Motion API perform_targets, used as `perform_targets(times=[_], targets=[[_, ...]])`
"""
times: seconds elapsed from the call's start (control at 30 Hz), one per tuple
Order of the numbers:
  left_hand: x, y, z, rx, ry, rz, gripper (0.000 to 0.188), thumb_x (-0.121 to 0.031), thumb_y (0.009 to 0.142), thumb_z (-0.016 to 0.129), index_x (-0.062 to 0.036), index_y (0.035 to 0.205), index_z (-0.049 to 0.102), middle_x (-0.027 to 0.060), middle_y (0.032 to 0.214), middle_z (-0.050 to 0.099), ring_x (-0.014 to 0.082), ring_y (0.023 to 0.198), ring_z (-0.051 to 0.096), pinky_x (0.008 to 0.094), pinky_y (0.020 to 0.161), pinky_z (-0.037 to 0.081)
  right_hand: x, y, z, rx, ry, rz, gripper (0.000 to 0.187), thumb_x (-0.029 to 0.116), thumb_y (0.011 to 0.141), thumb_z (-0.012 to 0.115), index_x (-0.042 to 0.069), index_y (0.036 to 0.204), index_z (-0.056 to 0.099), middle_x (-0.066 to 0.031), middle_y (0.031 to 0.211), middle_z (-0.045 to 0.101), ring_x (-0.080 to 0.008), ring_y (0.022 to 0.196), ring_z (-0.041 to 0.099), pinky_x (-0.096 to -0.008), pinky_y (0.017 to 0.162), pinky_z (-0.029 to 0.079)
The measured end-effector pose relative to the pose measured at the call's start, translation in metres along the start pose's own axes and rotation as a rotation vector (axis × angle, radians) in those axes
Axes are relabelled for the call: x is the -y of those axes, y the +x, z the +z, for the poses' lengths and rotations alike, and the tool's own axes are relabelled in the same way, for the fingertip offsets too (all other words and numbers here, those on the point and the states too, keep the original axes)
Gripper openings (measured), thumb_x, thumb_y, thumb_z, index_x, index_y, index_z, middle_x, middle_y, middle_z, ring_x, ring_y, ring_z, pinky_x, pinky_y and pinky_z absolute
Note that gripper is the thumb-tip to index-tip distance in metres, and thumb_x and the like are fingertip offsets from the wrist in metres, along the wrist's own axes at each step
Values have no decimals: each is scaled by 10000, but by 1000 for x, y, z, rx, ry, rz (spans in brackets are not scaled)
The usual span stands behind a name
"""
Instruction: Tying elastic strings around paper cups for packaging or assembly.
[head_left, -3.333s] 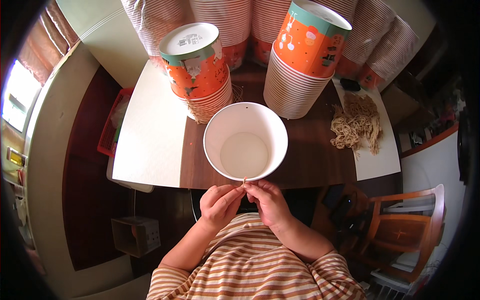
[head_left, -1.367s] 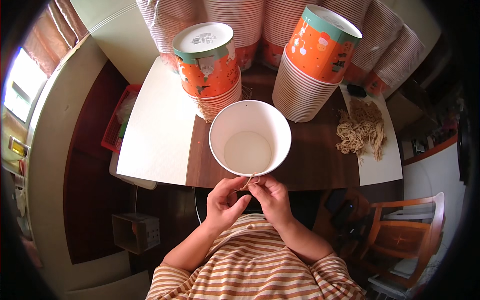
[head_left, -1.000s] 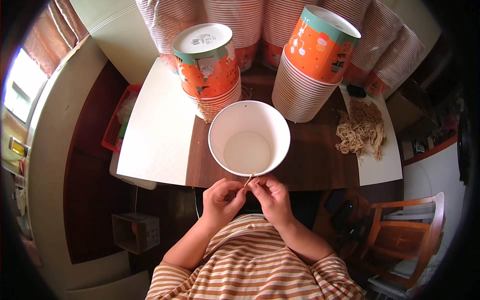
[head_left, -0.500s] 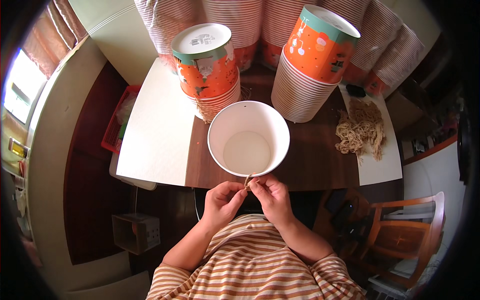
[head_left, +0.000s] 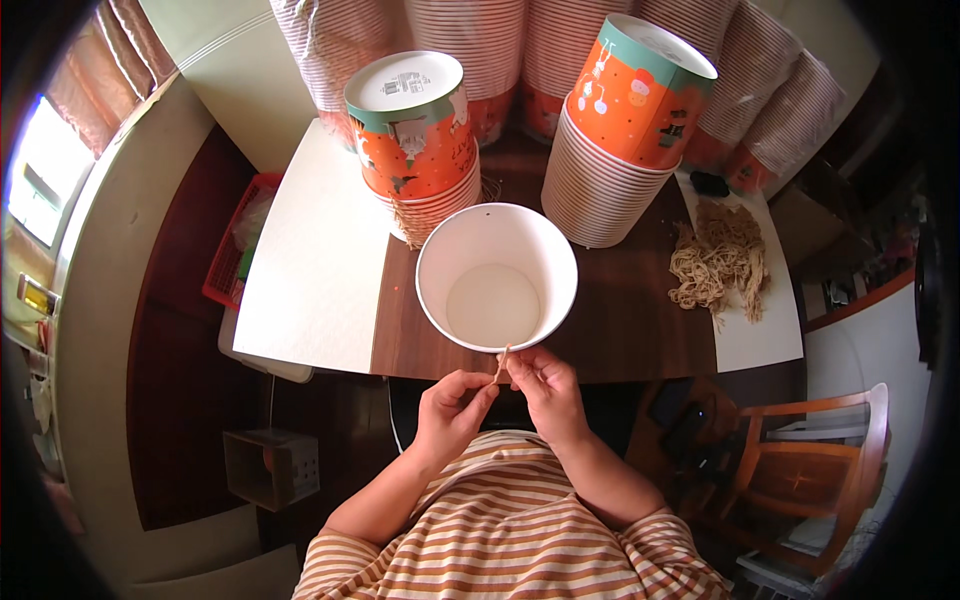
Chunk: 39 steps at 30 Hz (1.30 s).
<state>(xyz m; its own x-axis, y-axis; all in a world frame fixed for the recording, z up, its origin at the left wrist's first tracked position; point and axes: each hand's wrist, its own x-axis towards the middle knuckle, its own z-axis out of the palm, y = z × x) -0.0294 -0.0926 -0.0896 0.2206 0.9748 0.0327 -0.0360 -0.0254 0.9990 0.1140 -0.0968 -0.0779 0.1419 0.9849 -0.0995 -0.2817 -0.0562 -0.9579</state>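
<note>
A large white paper bucket (head_left: 497, 225) stands mouth up at the table's front edge, with a small hole near its far rim. Just below its near rim, a short piece of tan cord (head_left: 503, 362) sticks up between my hands. My left hand (head_left: 450, 408) pinches the lower end of the cord between thumb and fingers. Close against the bucket's near side, my right hand (head_left: 548, 398) is closed on the cord with thumb and fingertips. Whether the cord passes through the bucket's wall is hidden.
Two stacks of upturned orange and green buckets, left (head_left: 412, 150) and right (head_left: 640, 95), stand behind. Cords hang from the left stack's rims. A heap of tan cords (head_left: 720, 262) lies at right. Wrapped bucket stacks (head_left: 465, 50) line the back; a wooden chair (head_left: 805, 470) stands lower right.
My hands have drawn slightly apart, the left a little down. The cord end between them now stands up straighter. The bucket has hardly moved.
</note>
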Motion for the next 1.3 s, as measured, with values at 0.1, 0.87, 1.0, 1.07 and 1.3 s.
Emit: perform_targets(times=[0.1,0.87,1.0,1.07,1.3], targets=[[12,-3,1,-10,-146,-135,87,-52,891,630,11,949,643,-7,768,616,41,644,526,176,571,427,1,-4,-7,40,-103,-102,134,102,881,649,5,973,644,-8,835,637,-52,731,557,-218,644,471],[26,5,11,-48,152,73,63,-29,861,650,9,823,617,-38,677,541,15,608,456,181,532,373,-6,3,7,-188,-377,-443,63,31,831,673,28,893,660,-25,788,612,-54,568,462,-211,496,383],[40,4,8,-50,147,46,49,-35,839,659,1,824,630,5,662,537,57,583,480,210,524,390,9,4,11,-178,-413,-411,43,34,851,655,0,876,646,-10,756,609,-31,618,488,-194,550,415],[45,3,9,-49,121,24,49,-45,815,674,-8,821,644,46,647,529,97,553,499,239,512,401,15,5,12,-191,-429,-419,42,37,852,655,-2,858,640,-6,727,600,-30,603,481,-197,539,408],[51,3,8,-28,200,51,63,-57,792,677,-10,819,647,71,642,527,138,539,503,268,502,405,24,10,20,-218,-415,-442,86,56,852,660,-9,811,623,4,662,576,-28,569,464,-204,509,386]])
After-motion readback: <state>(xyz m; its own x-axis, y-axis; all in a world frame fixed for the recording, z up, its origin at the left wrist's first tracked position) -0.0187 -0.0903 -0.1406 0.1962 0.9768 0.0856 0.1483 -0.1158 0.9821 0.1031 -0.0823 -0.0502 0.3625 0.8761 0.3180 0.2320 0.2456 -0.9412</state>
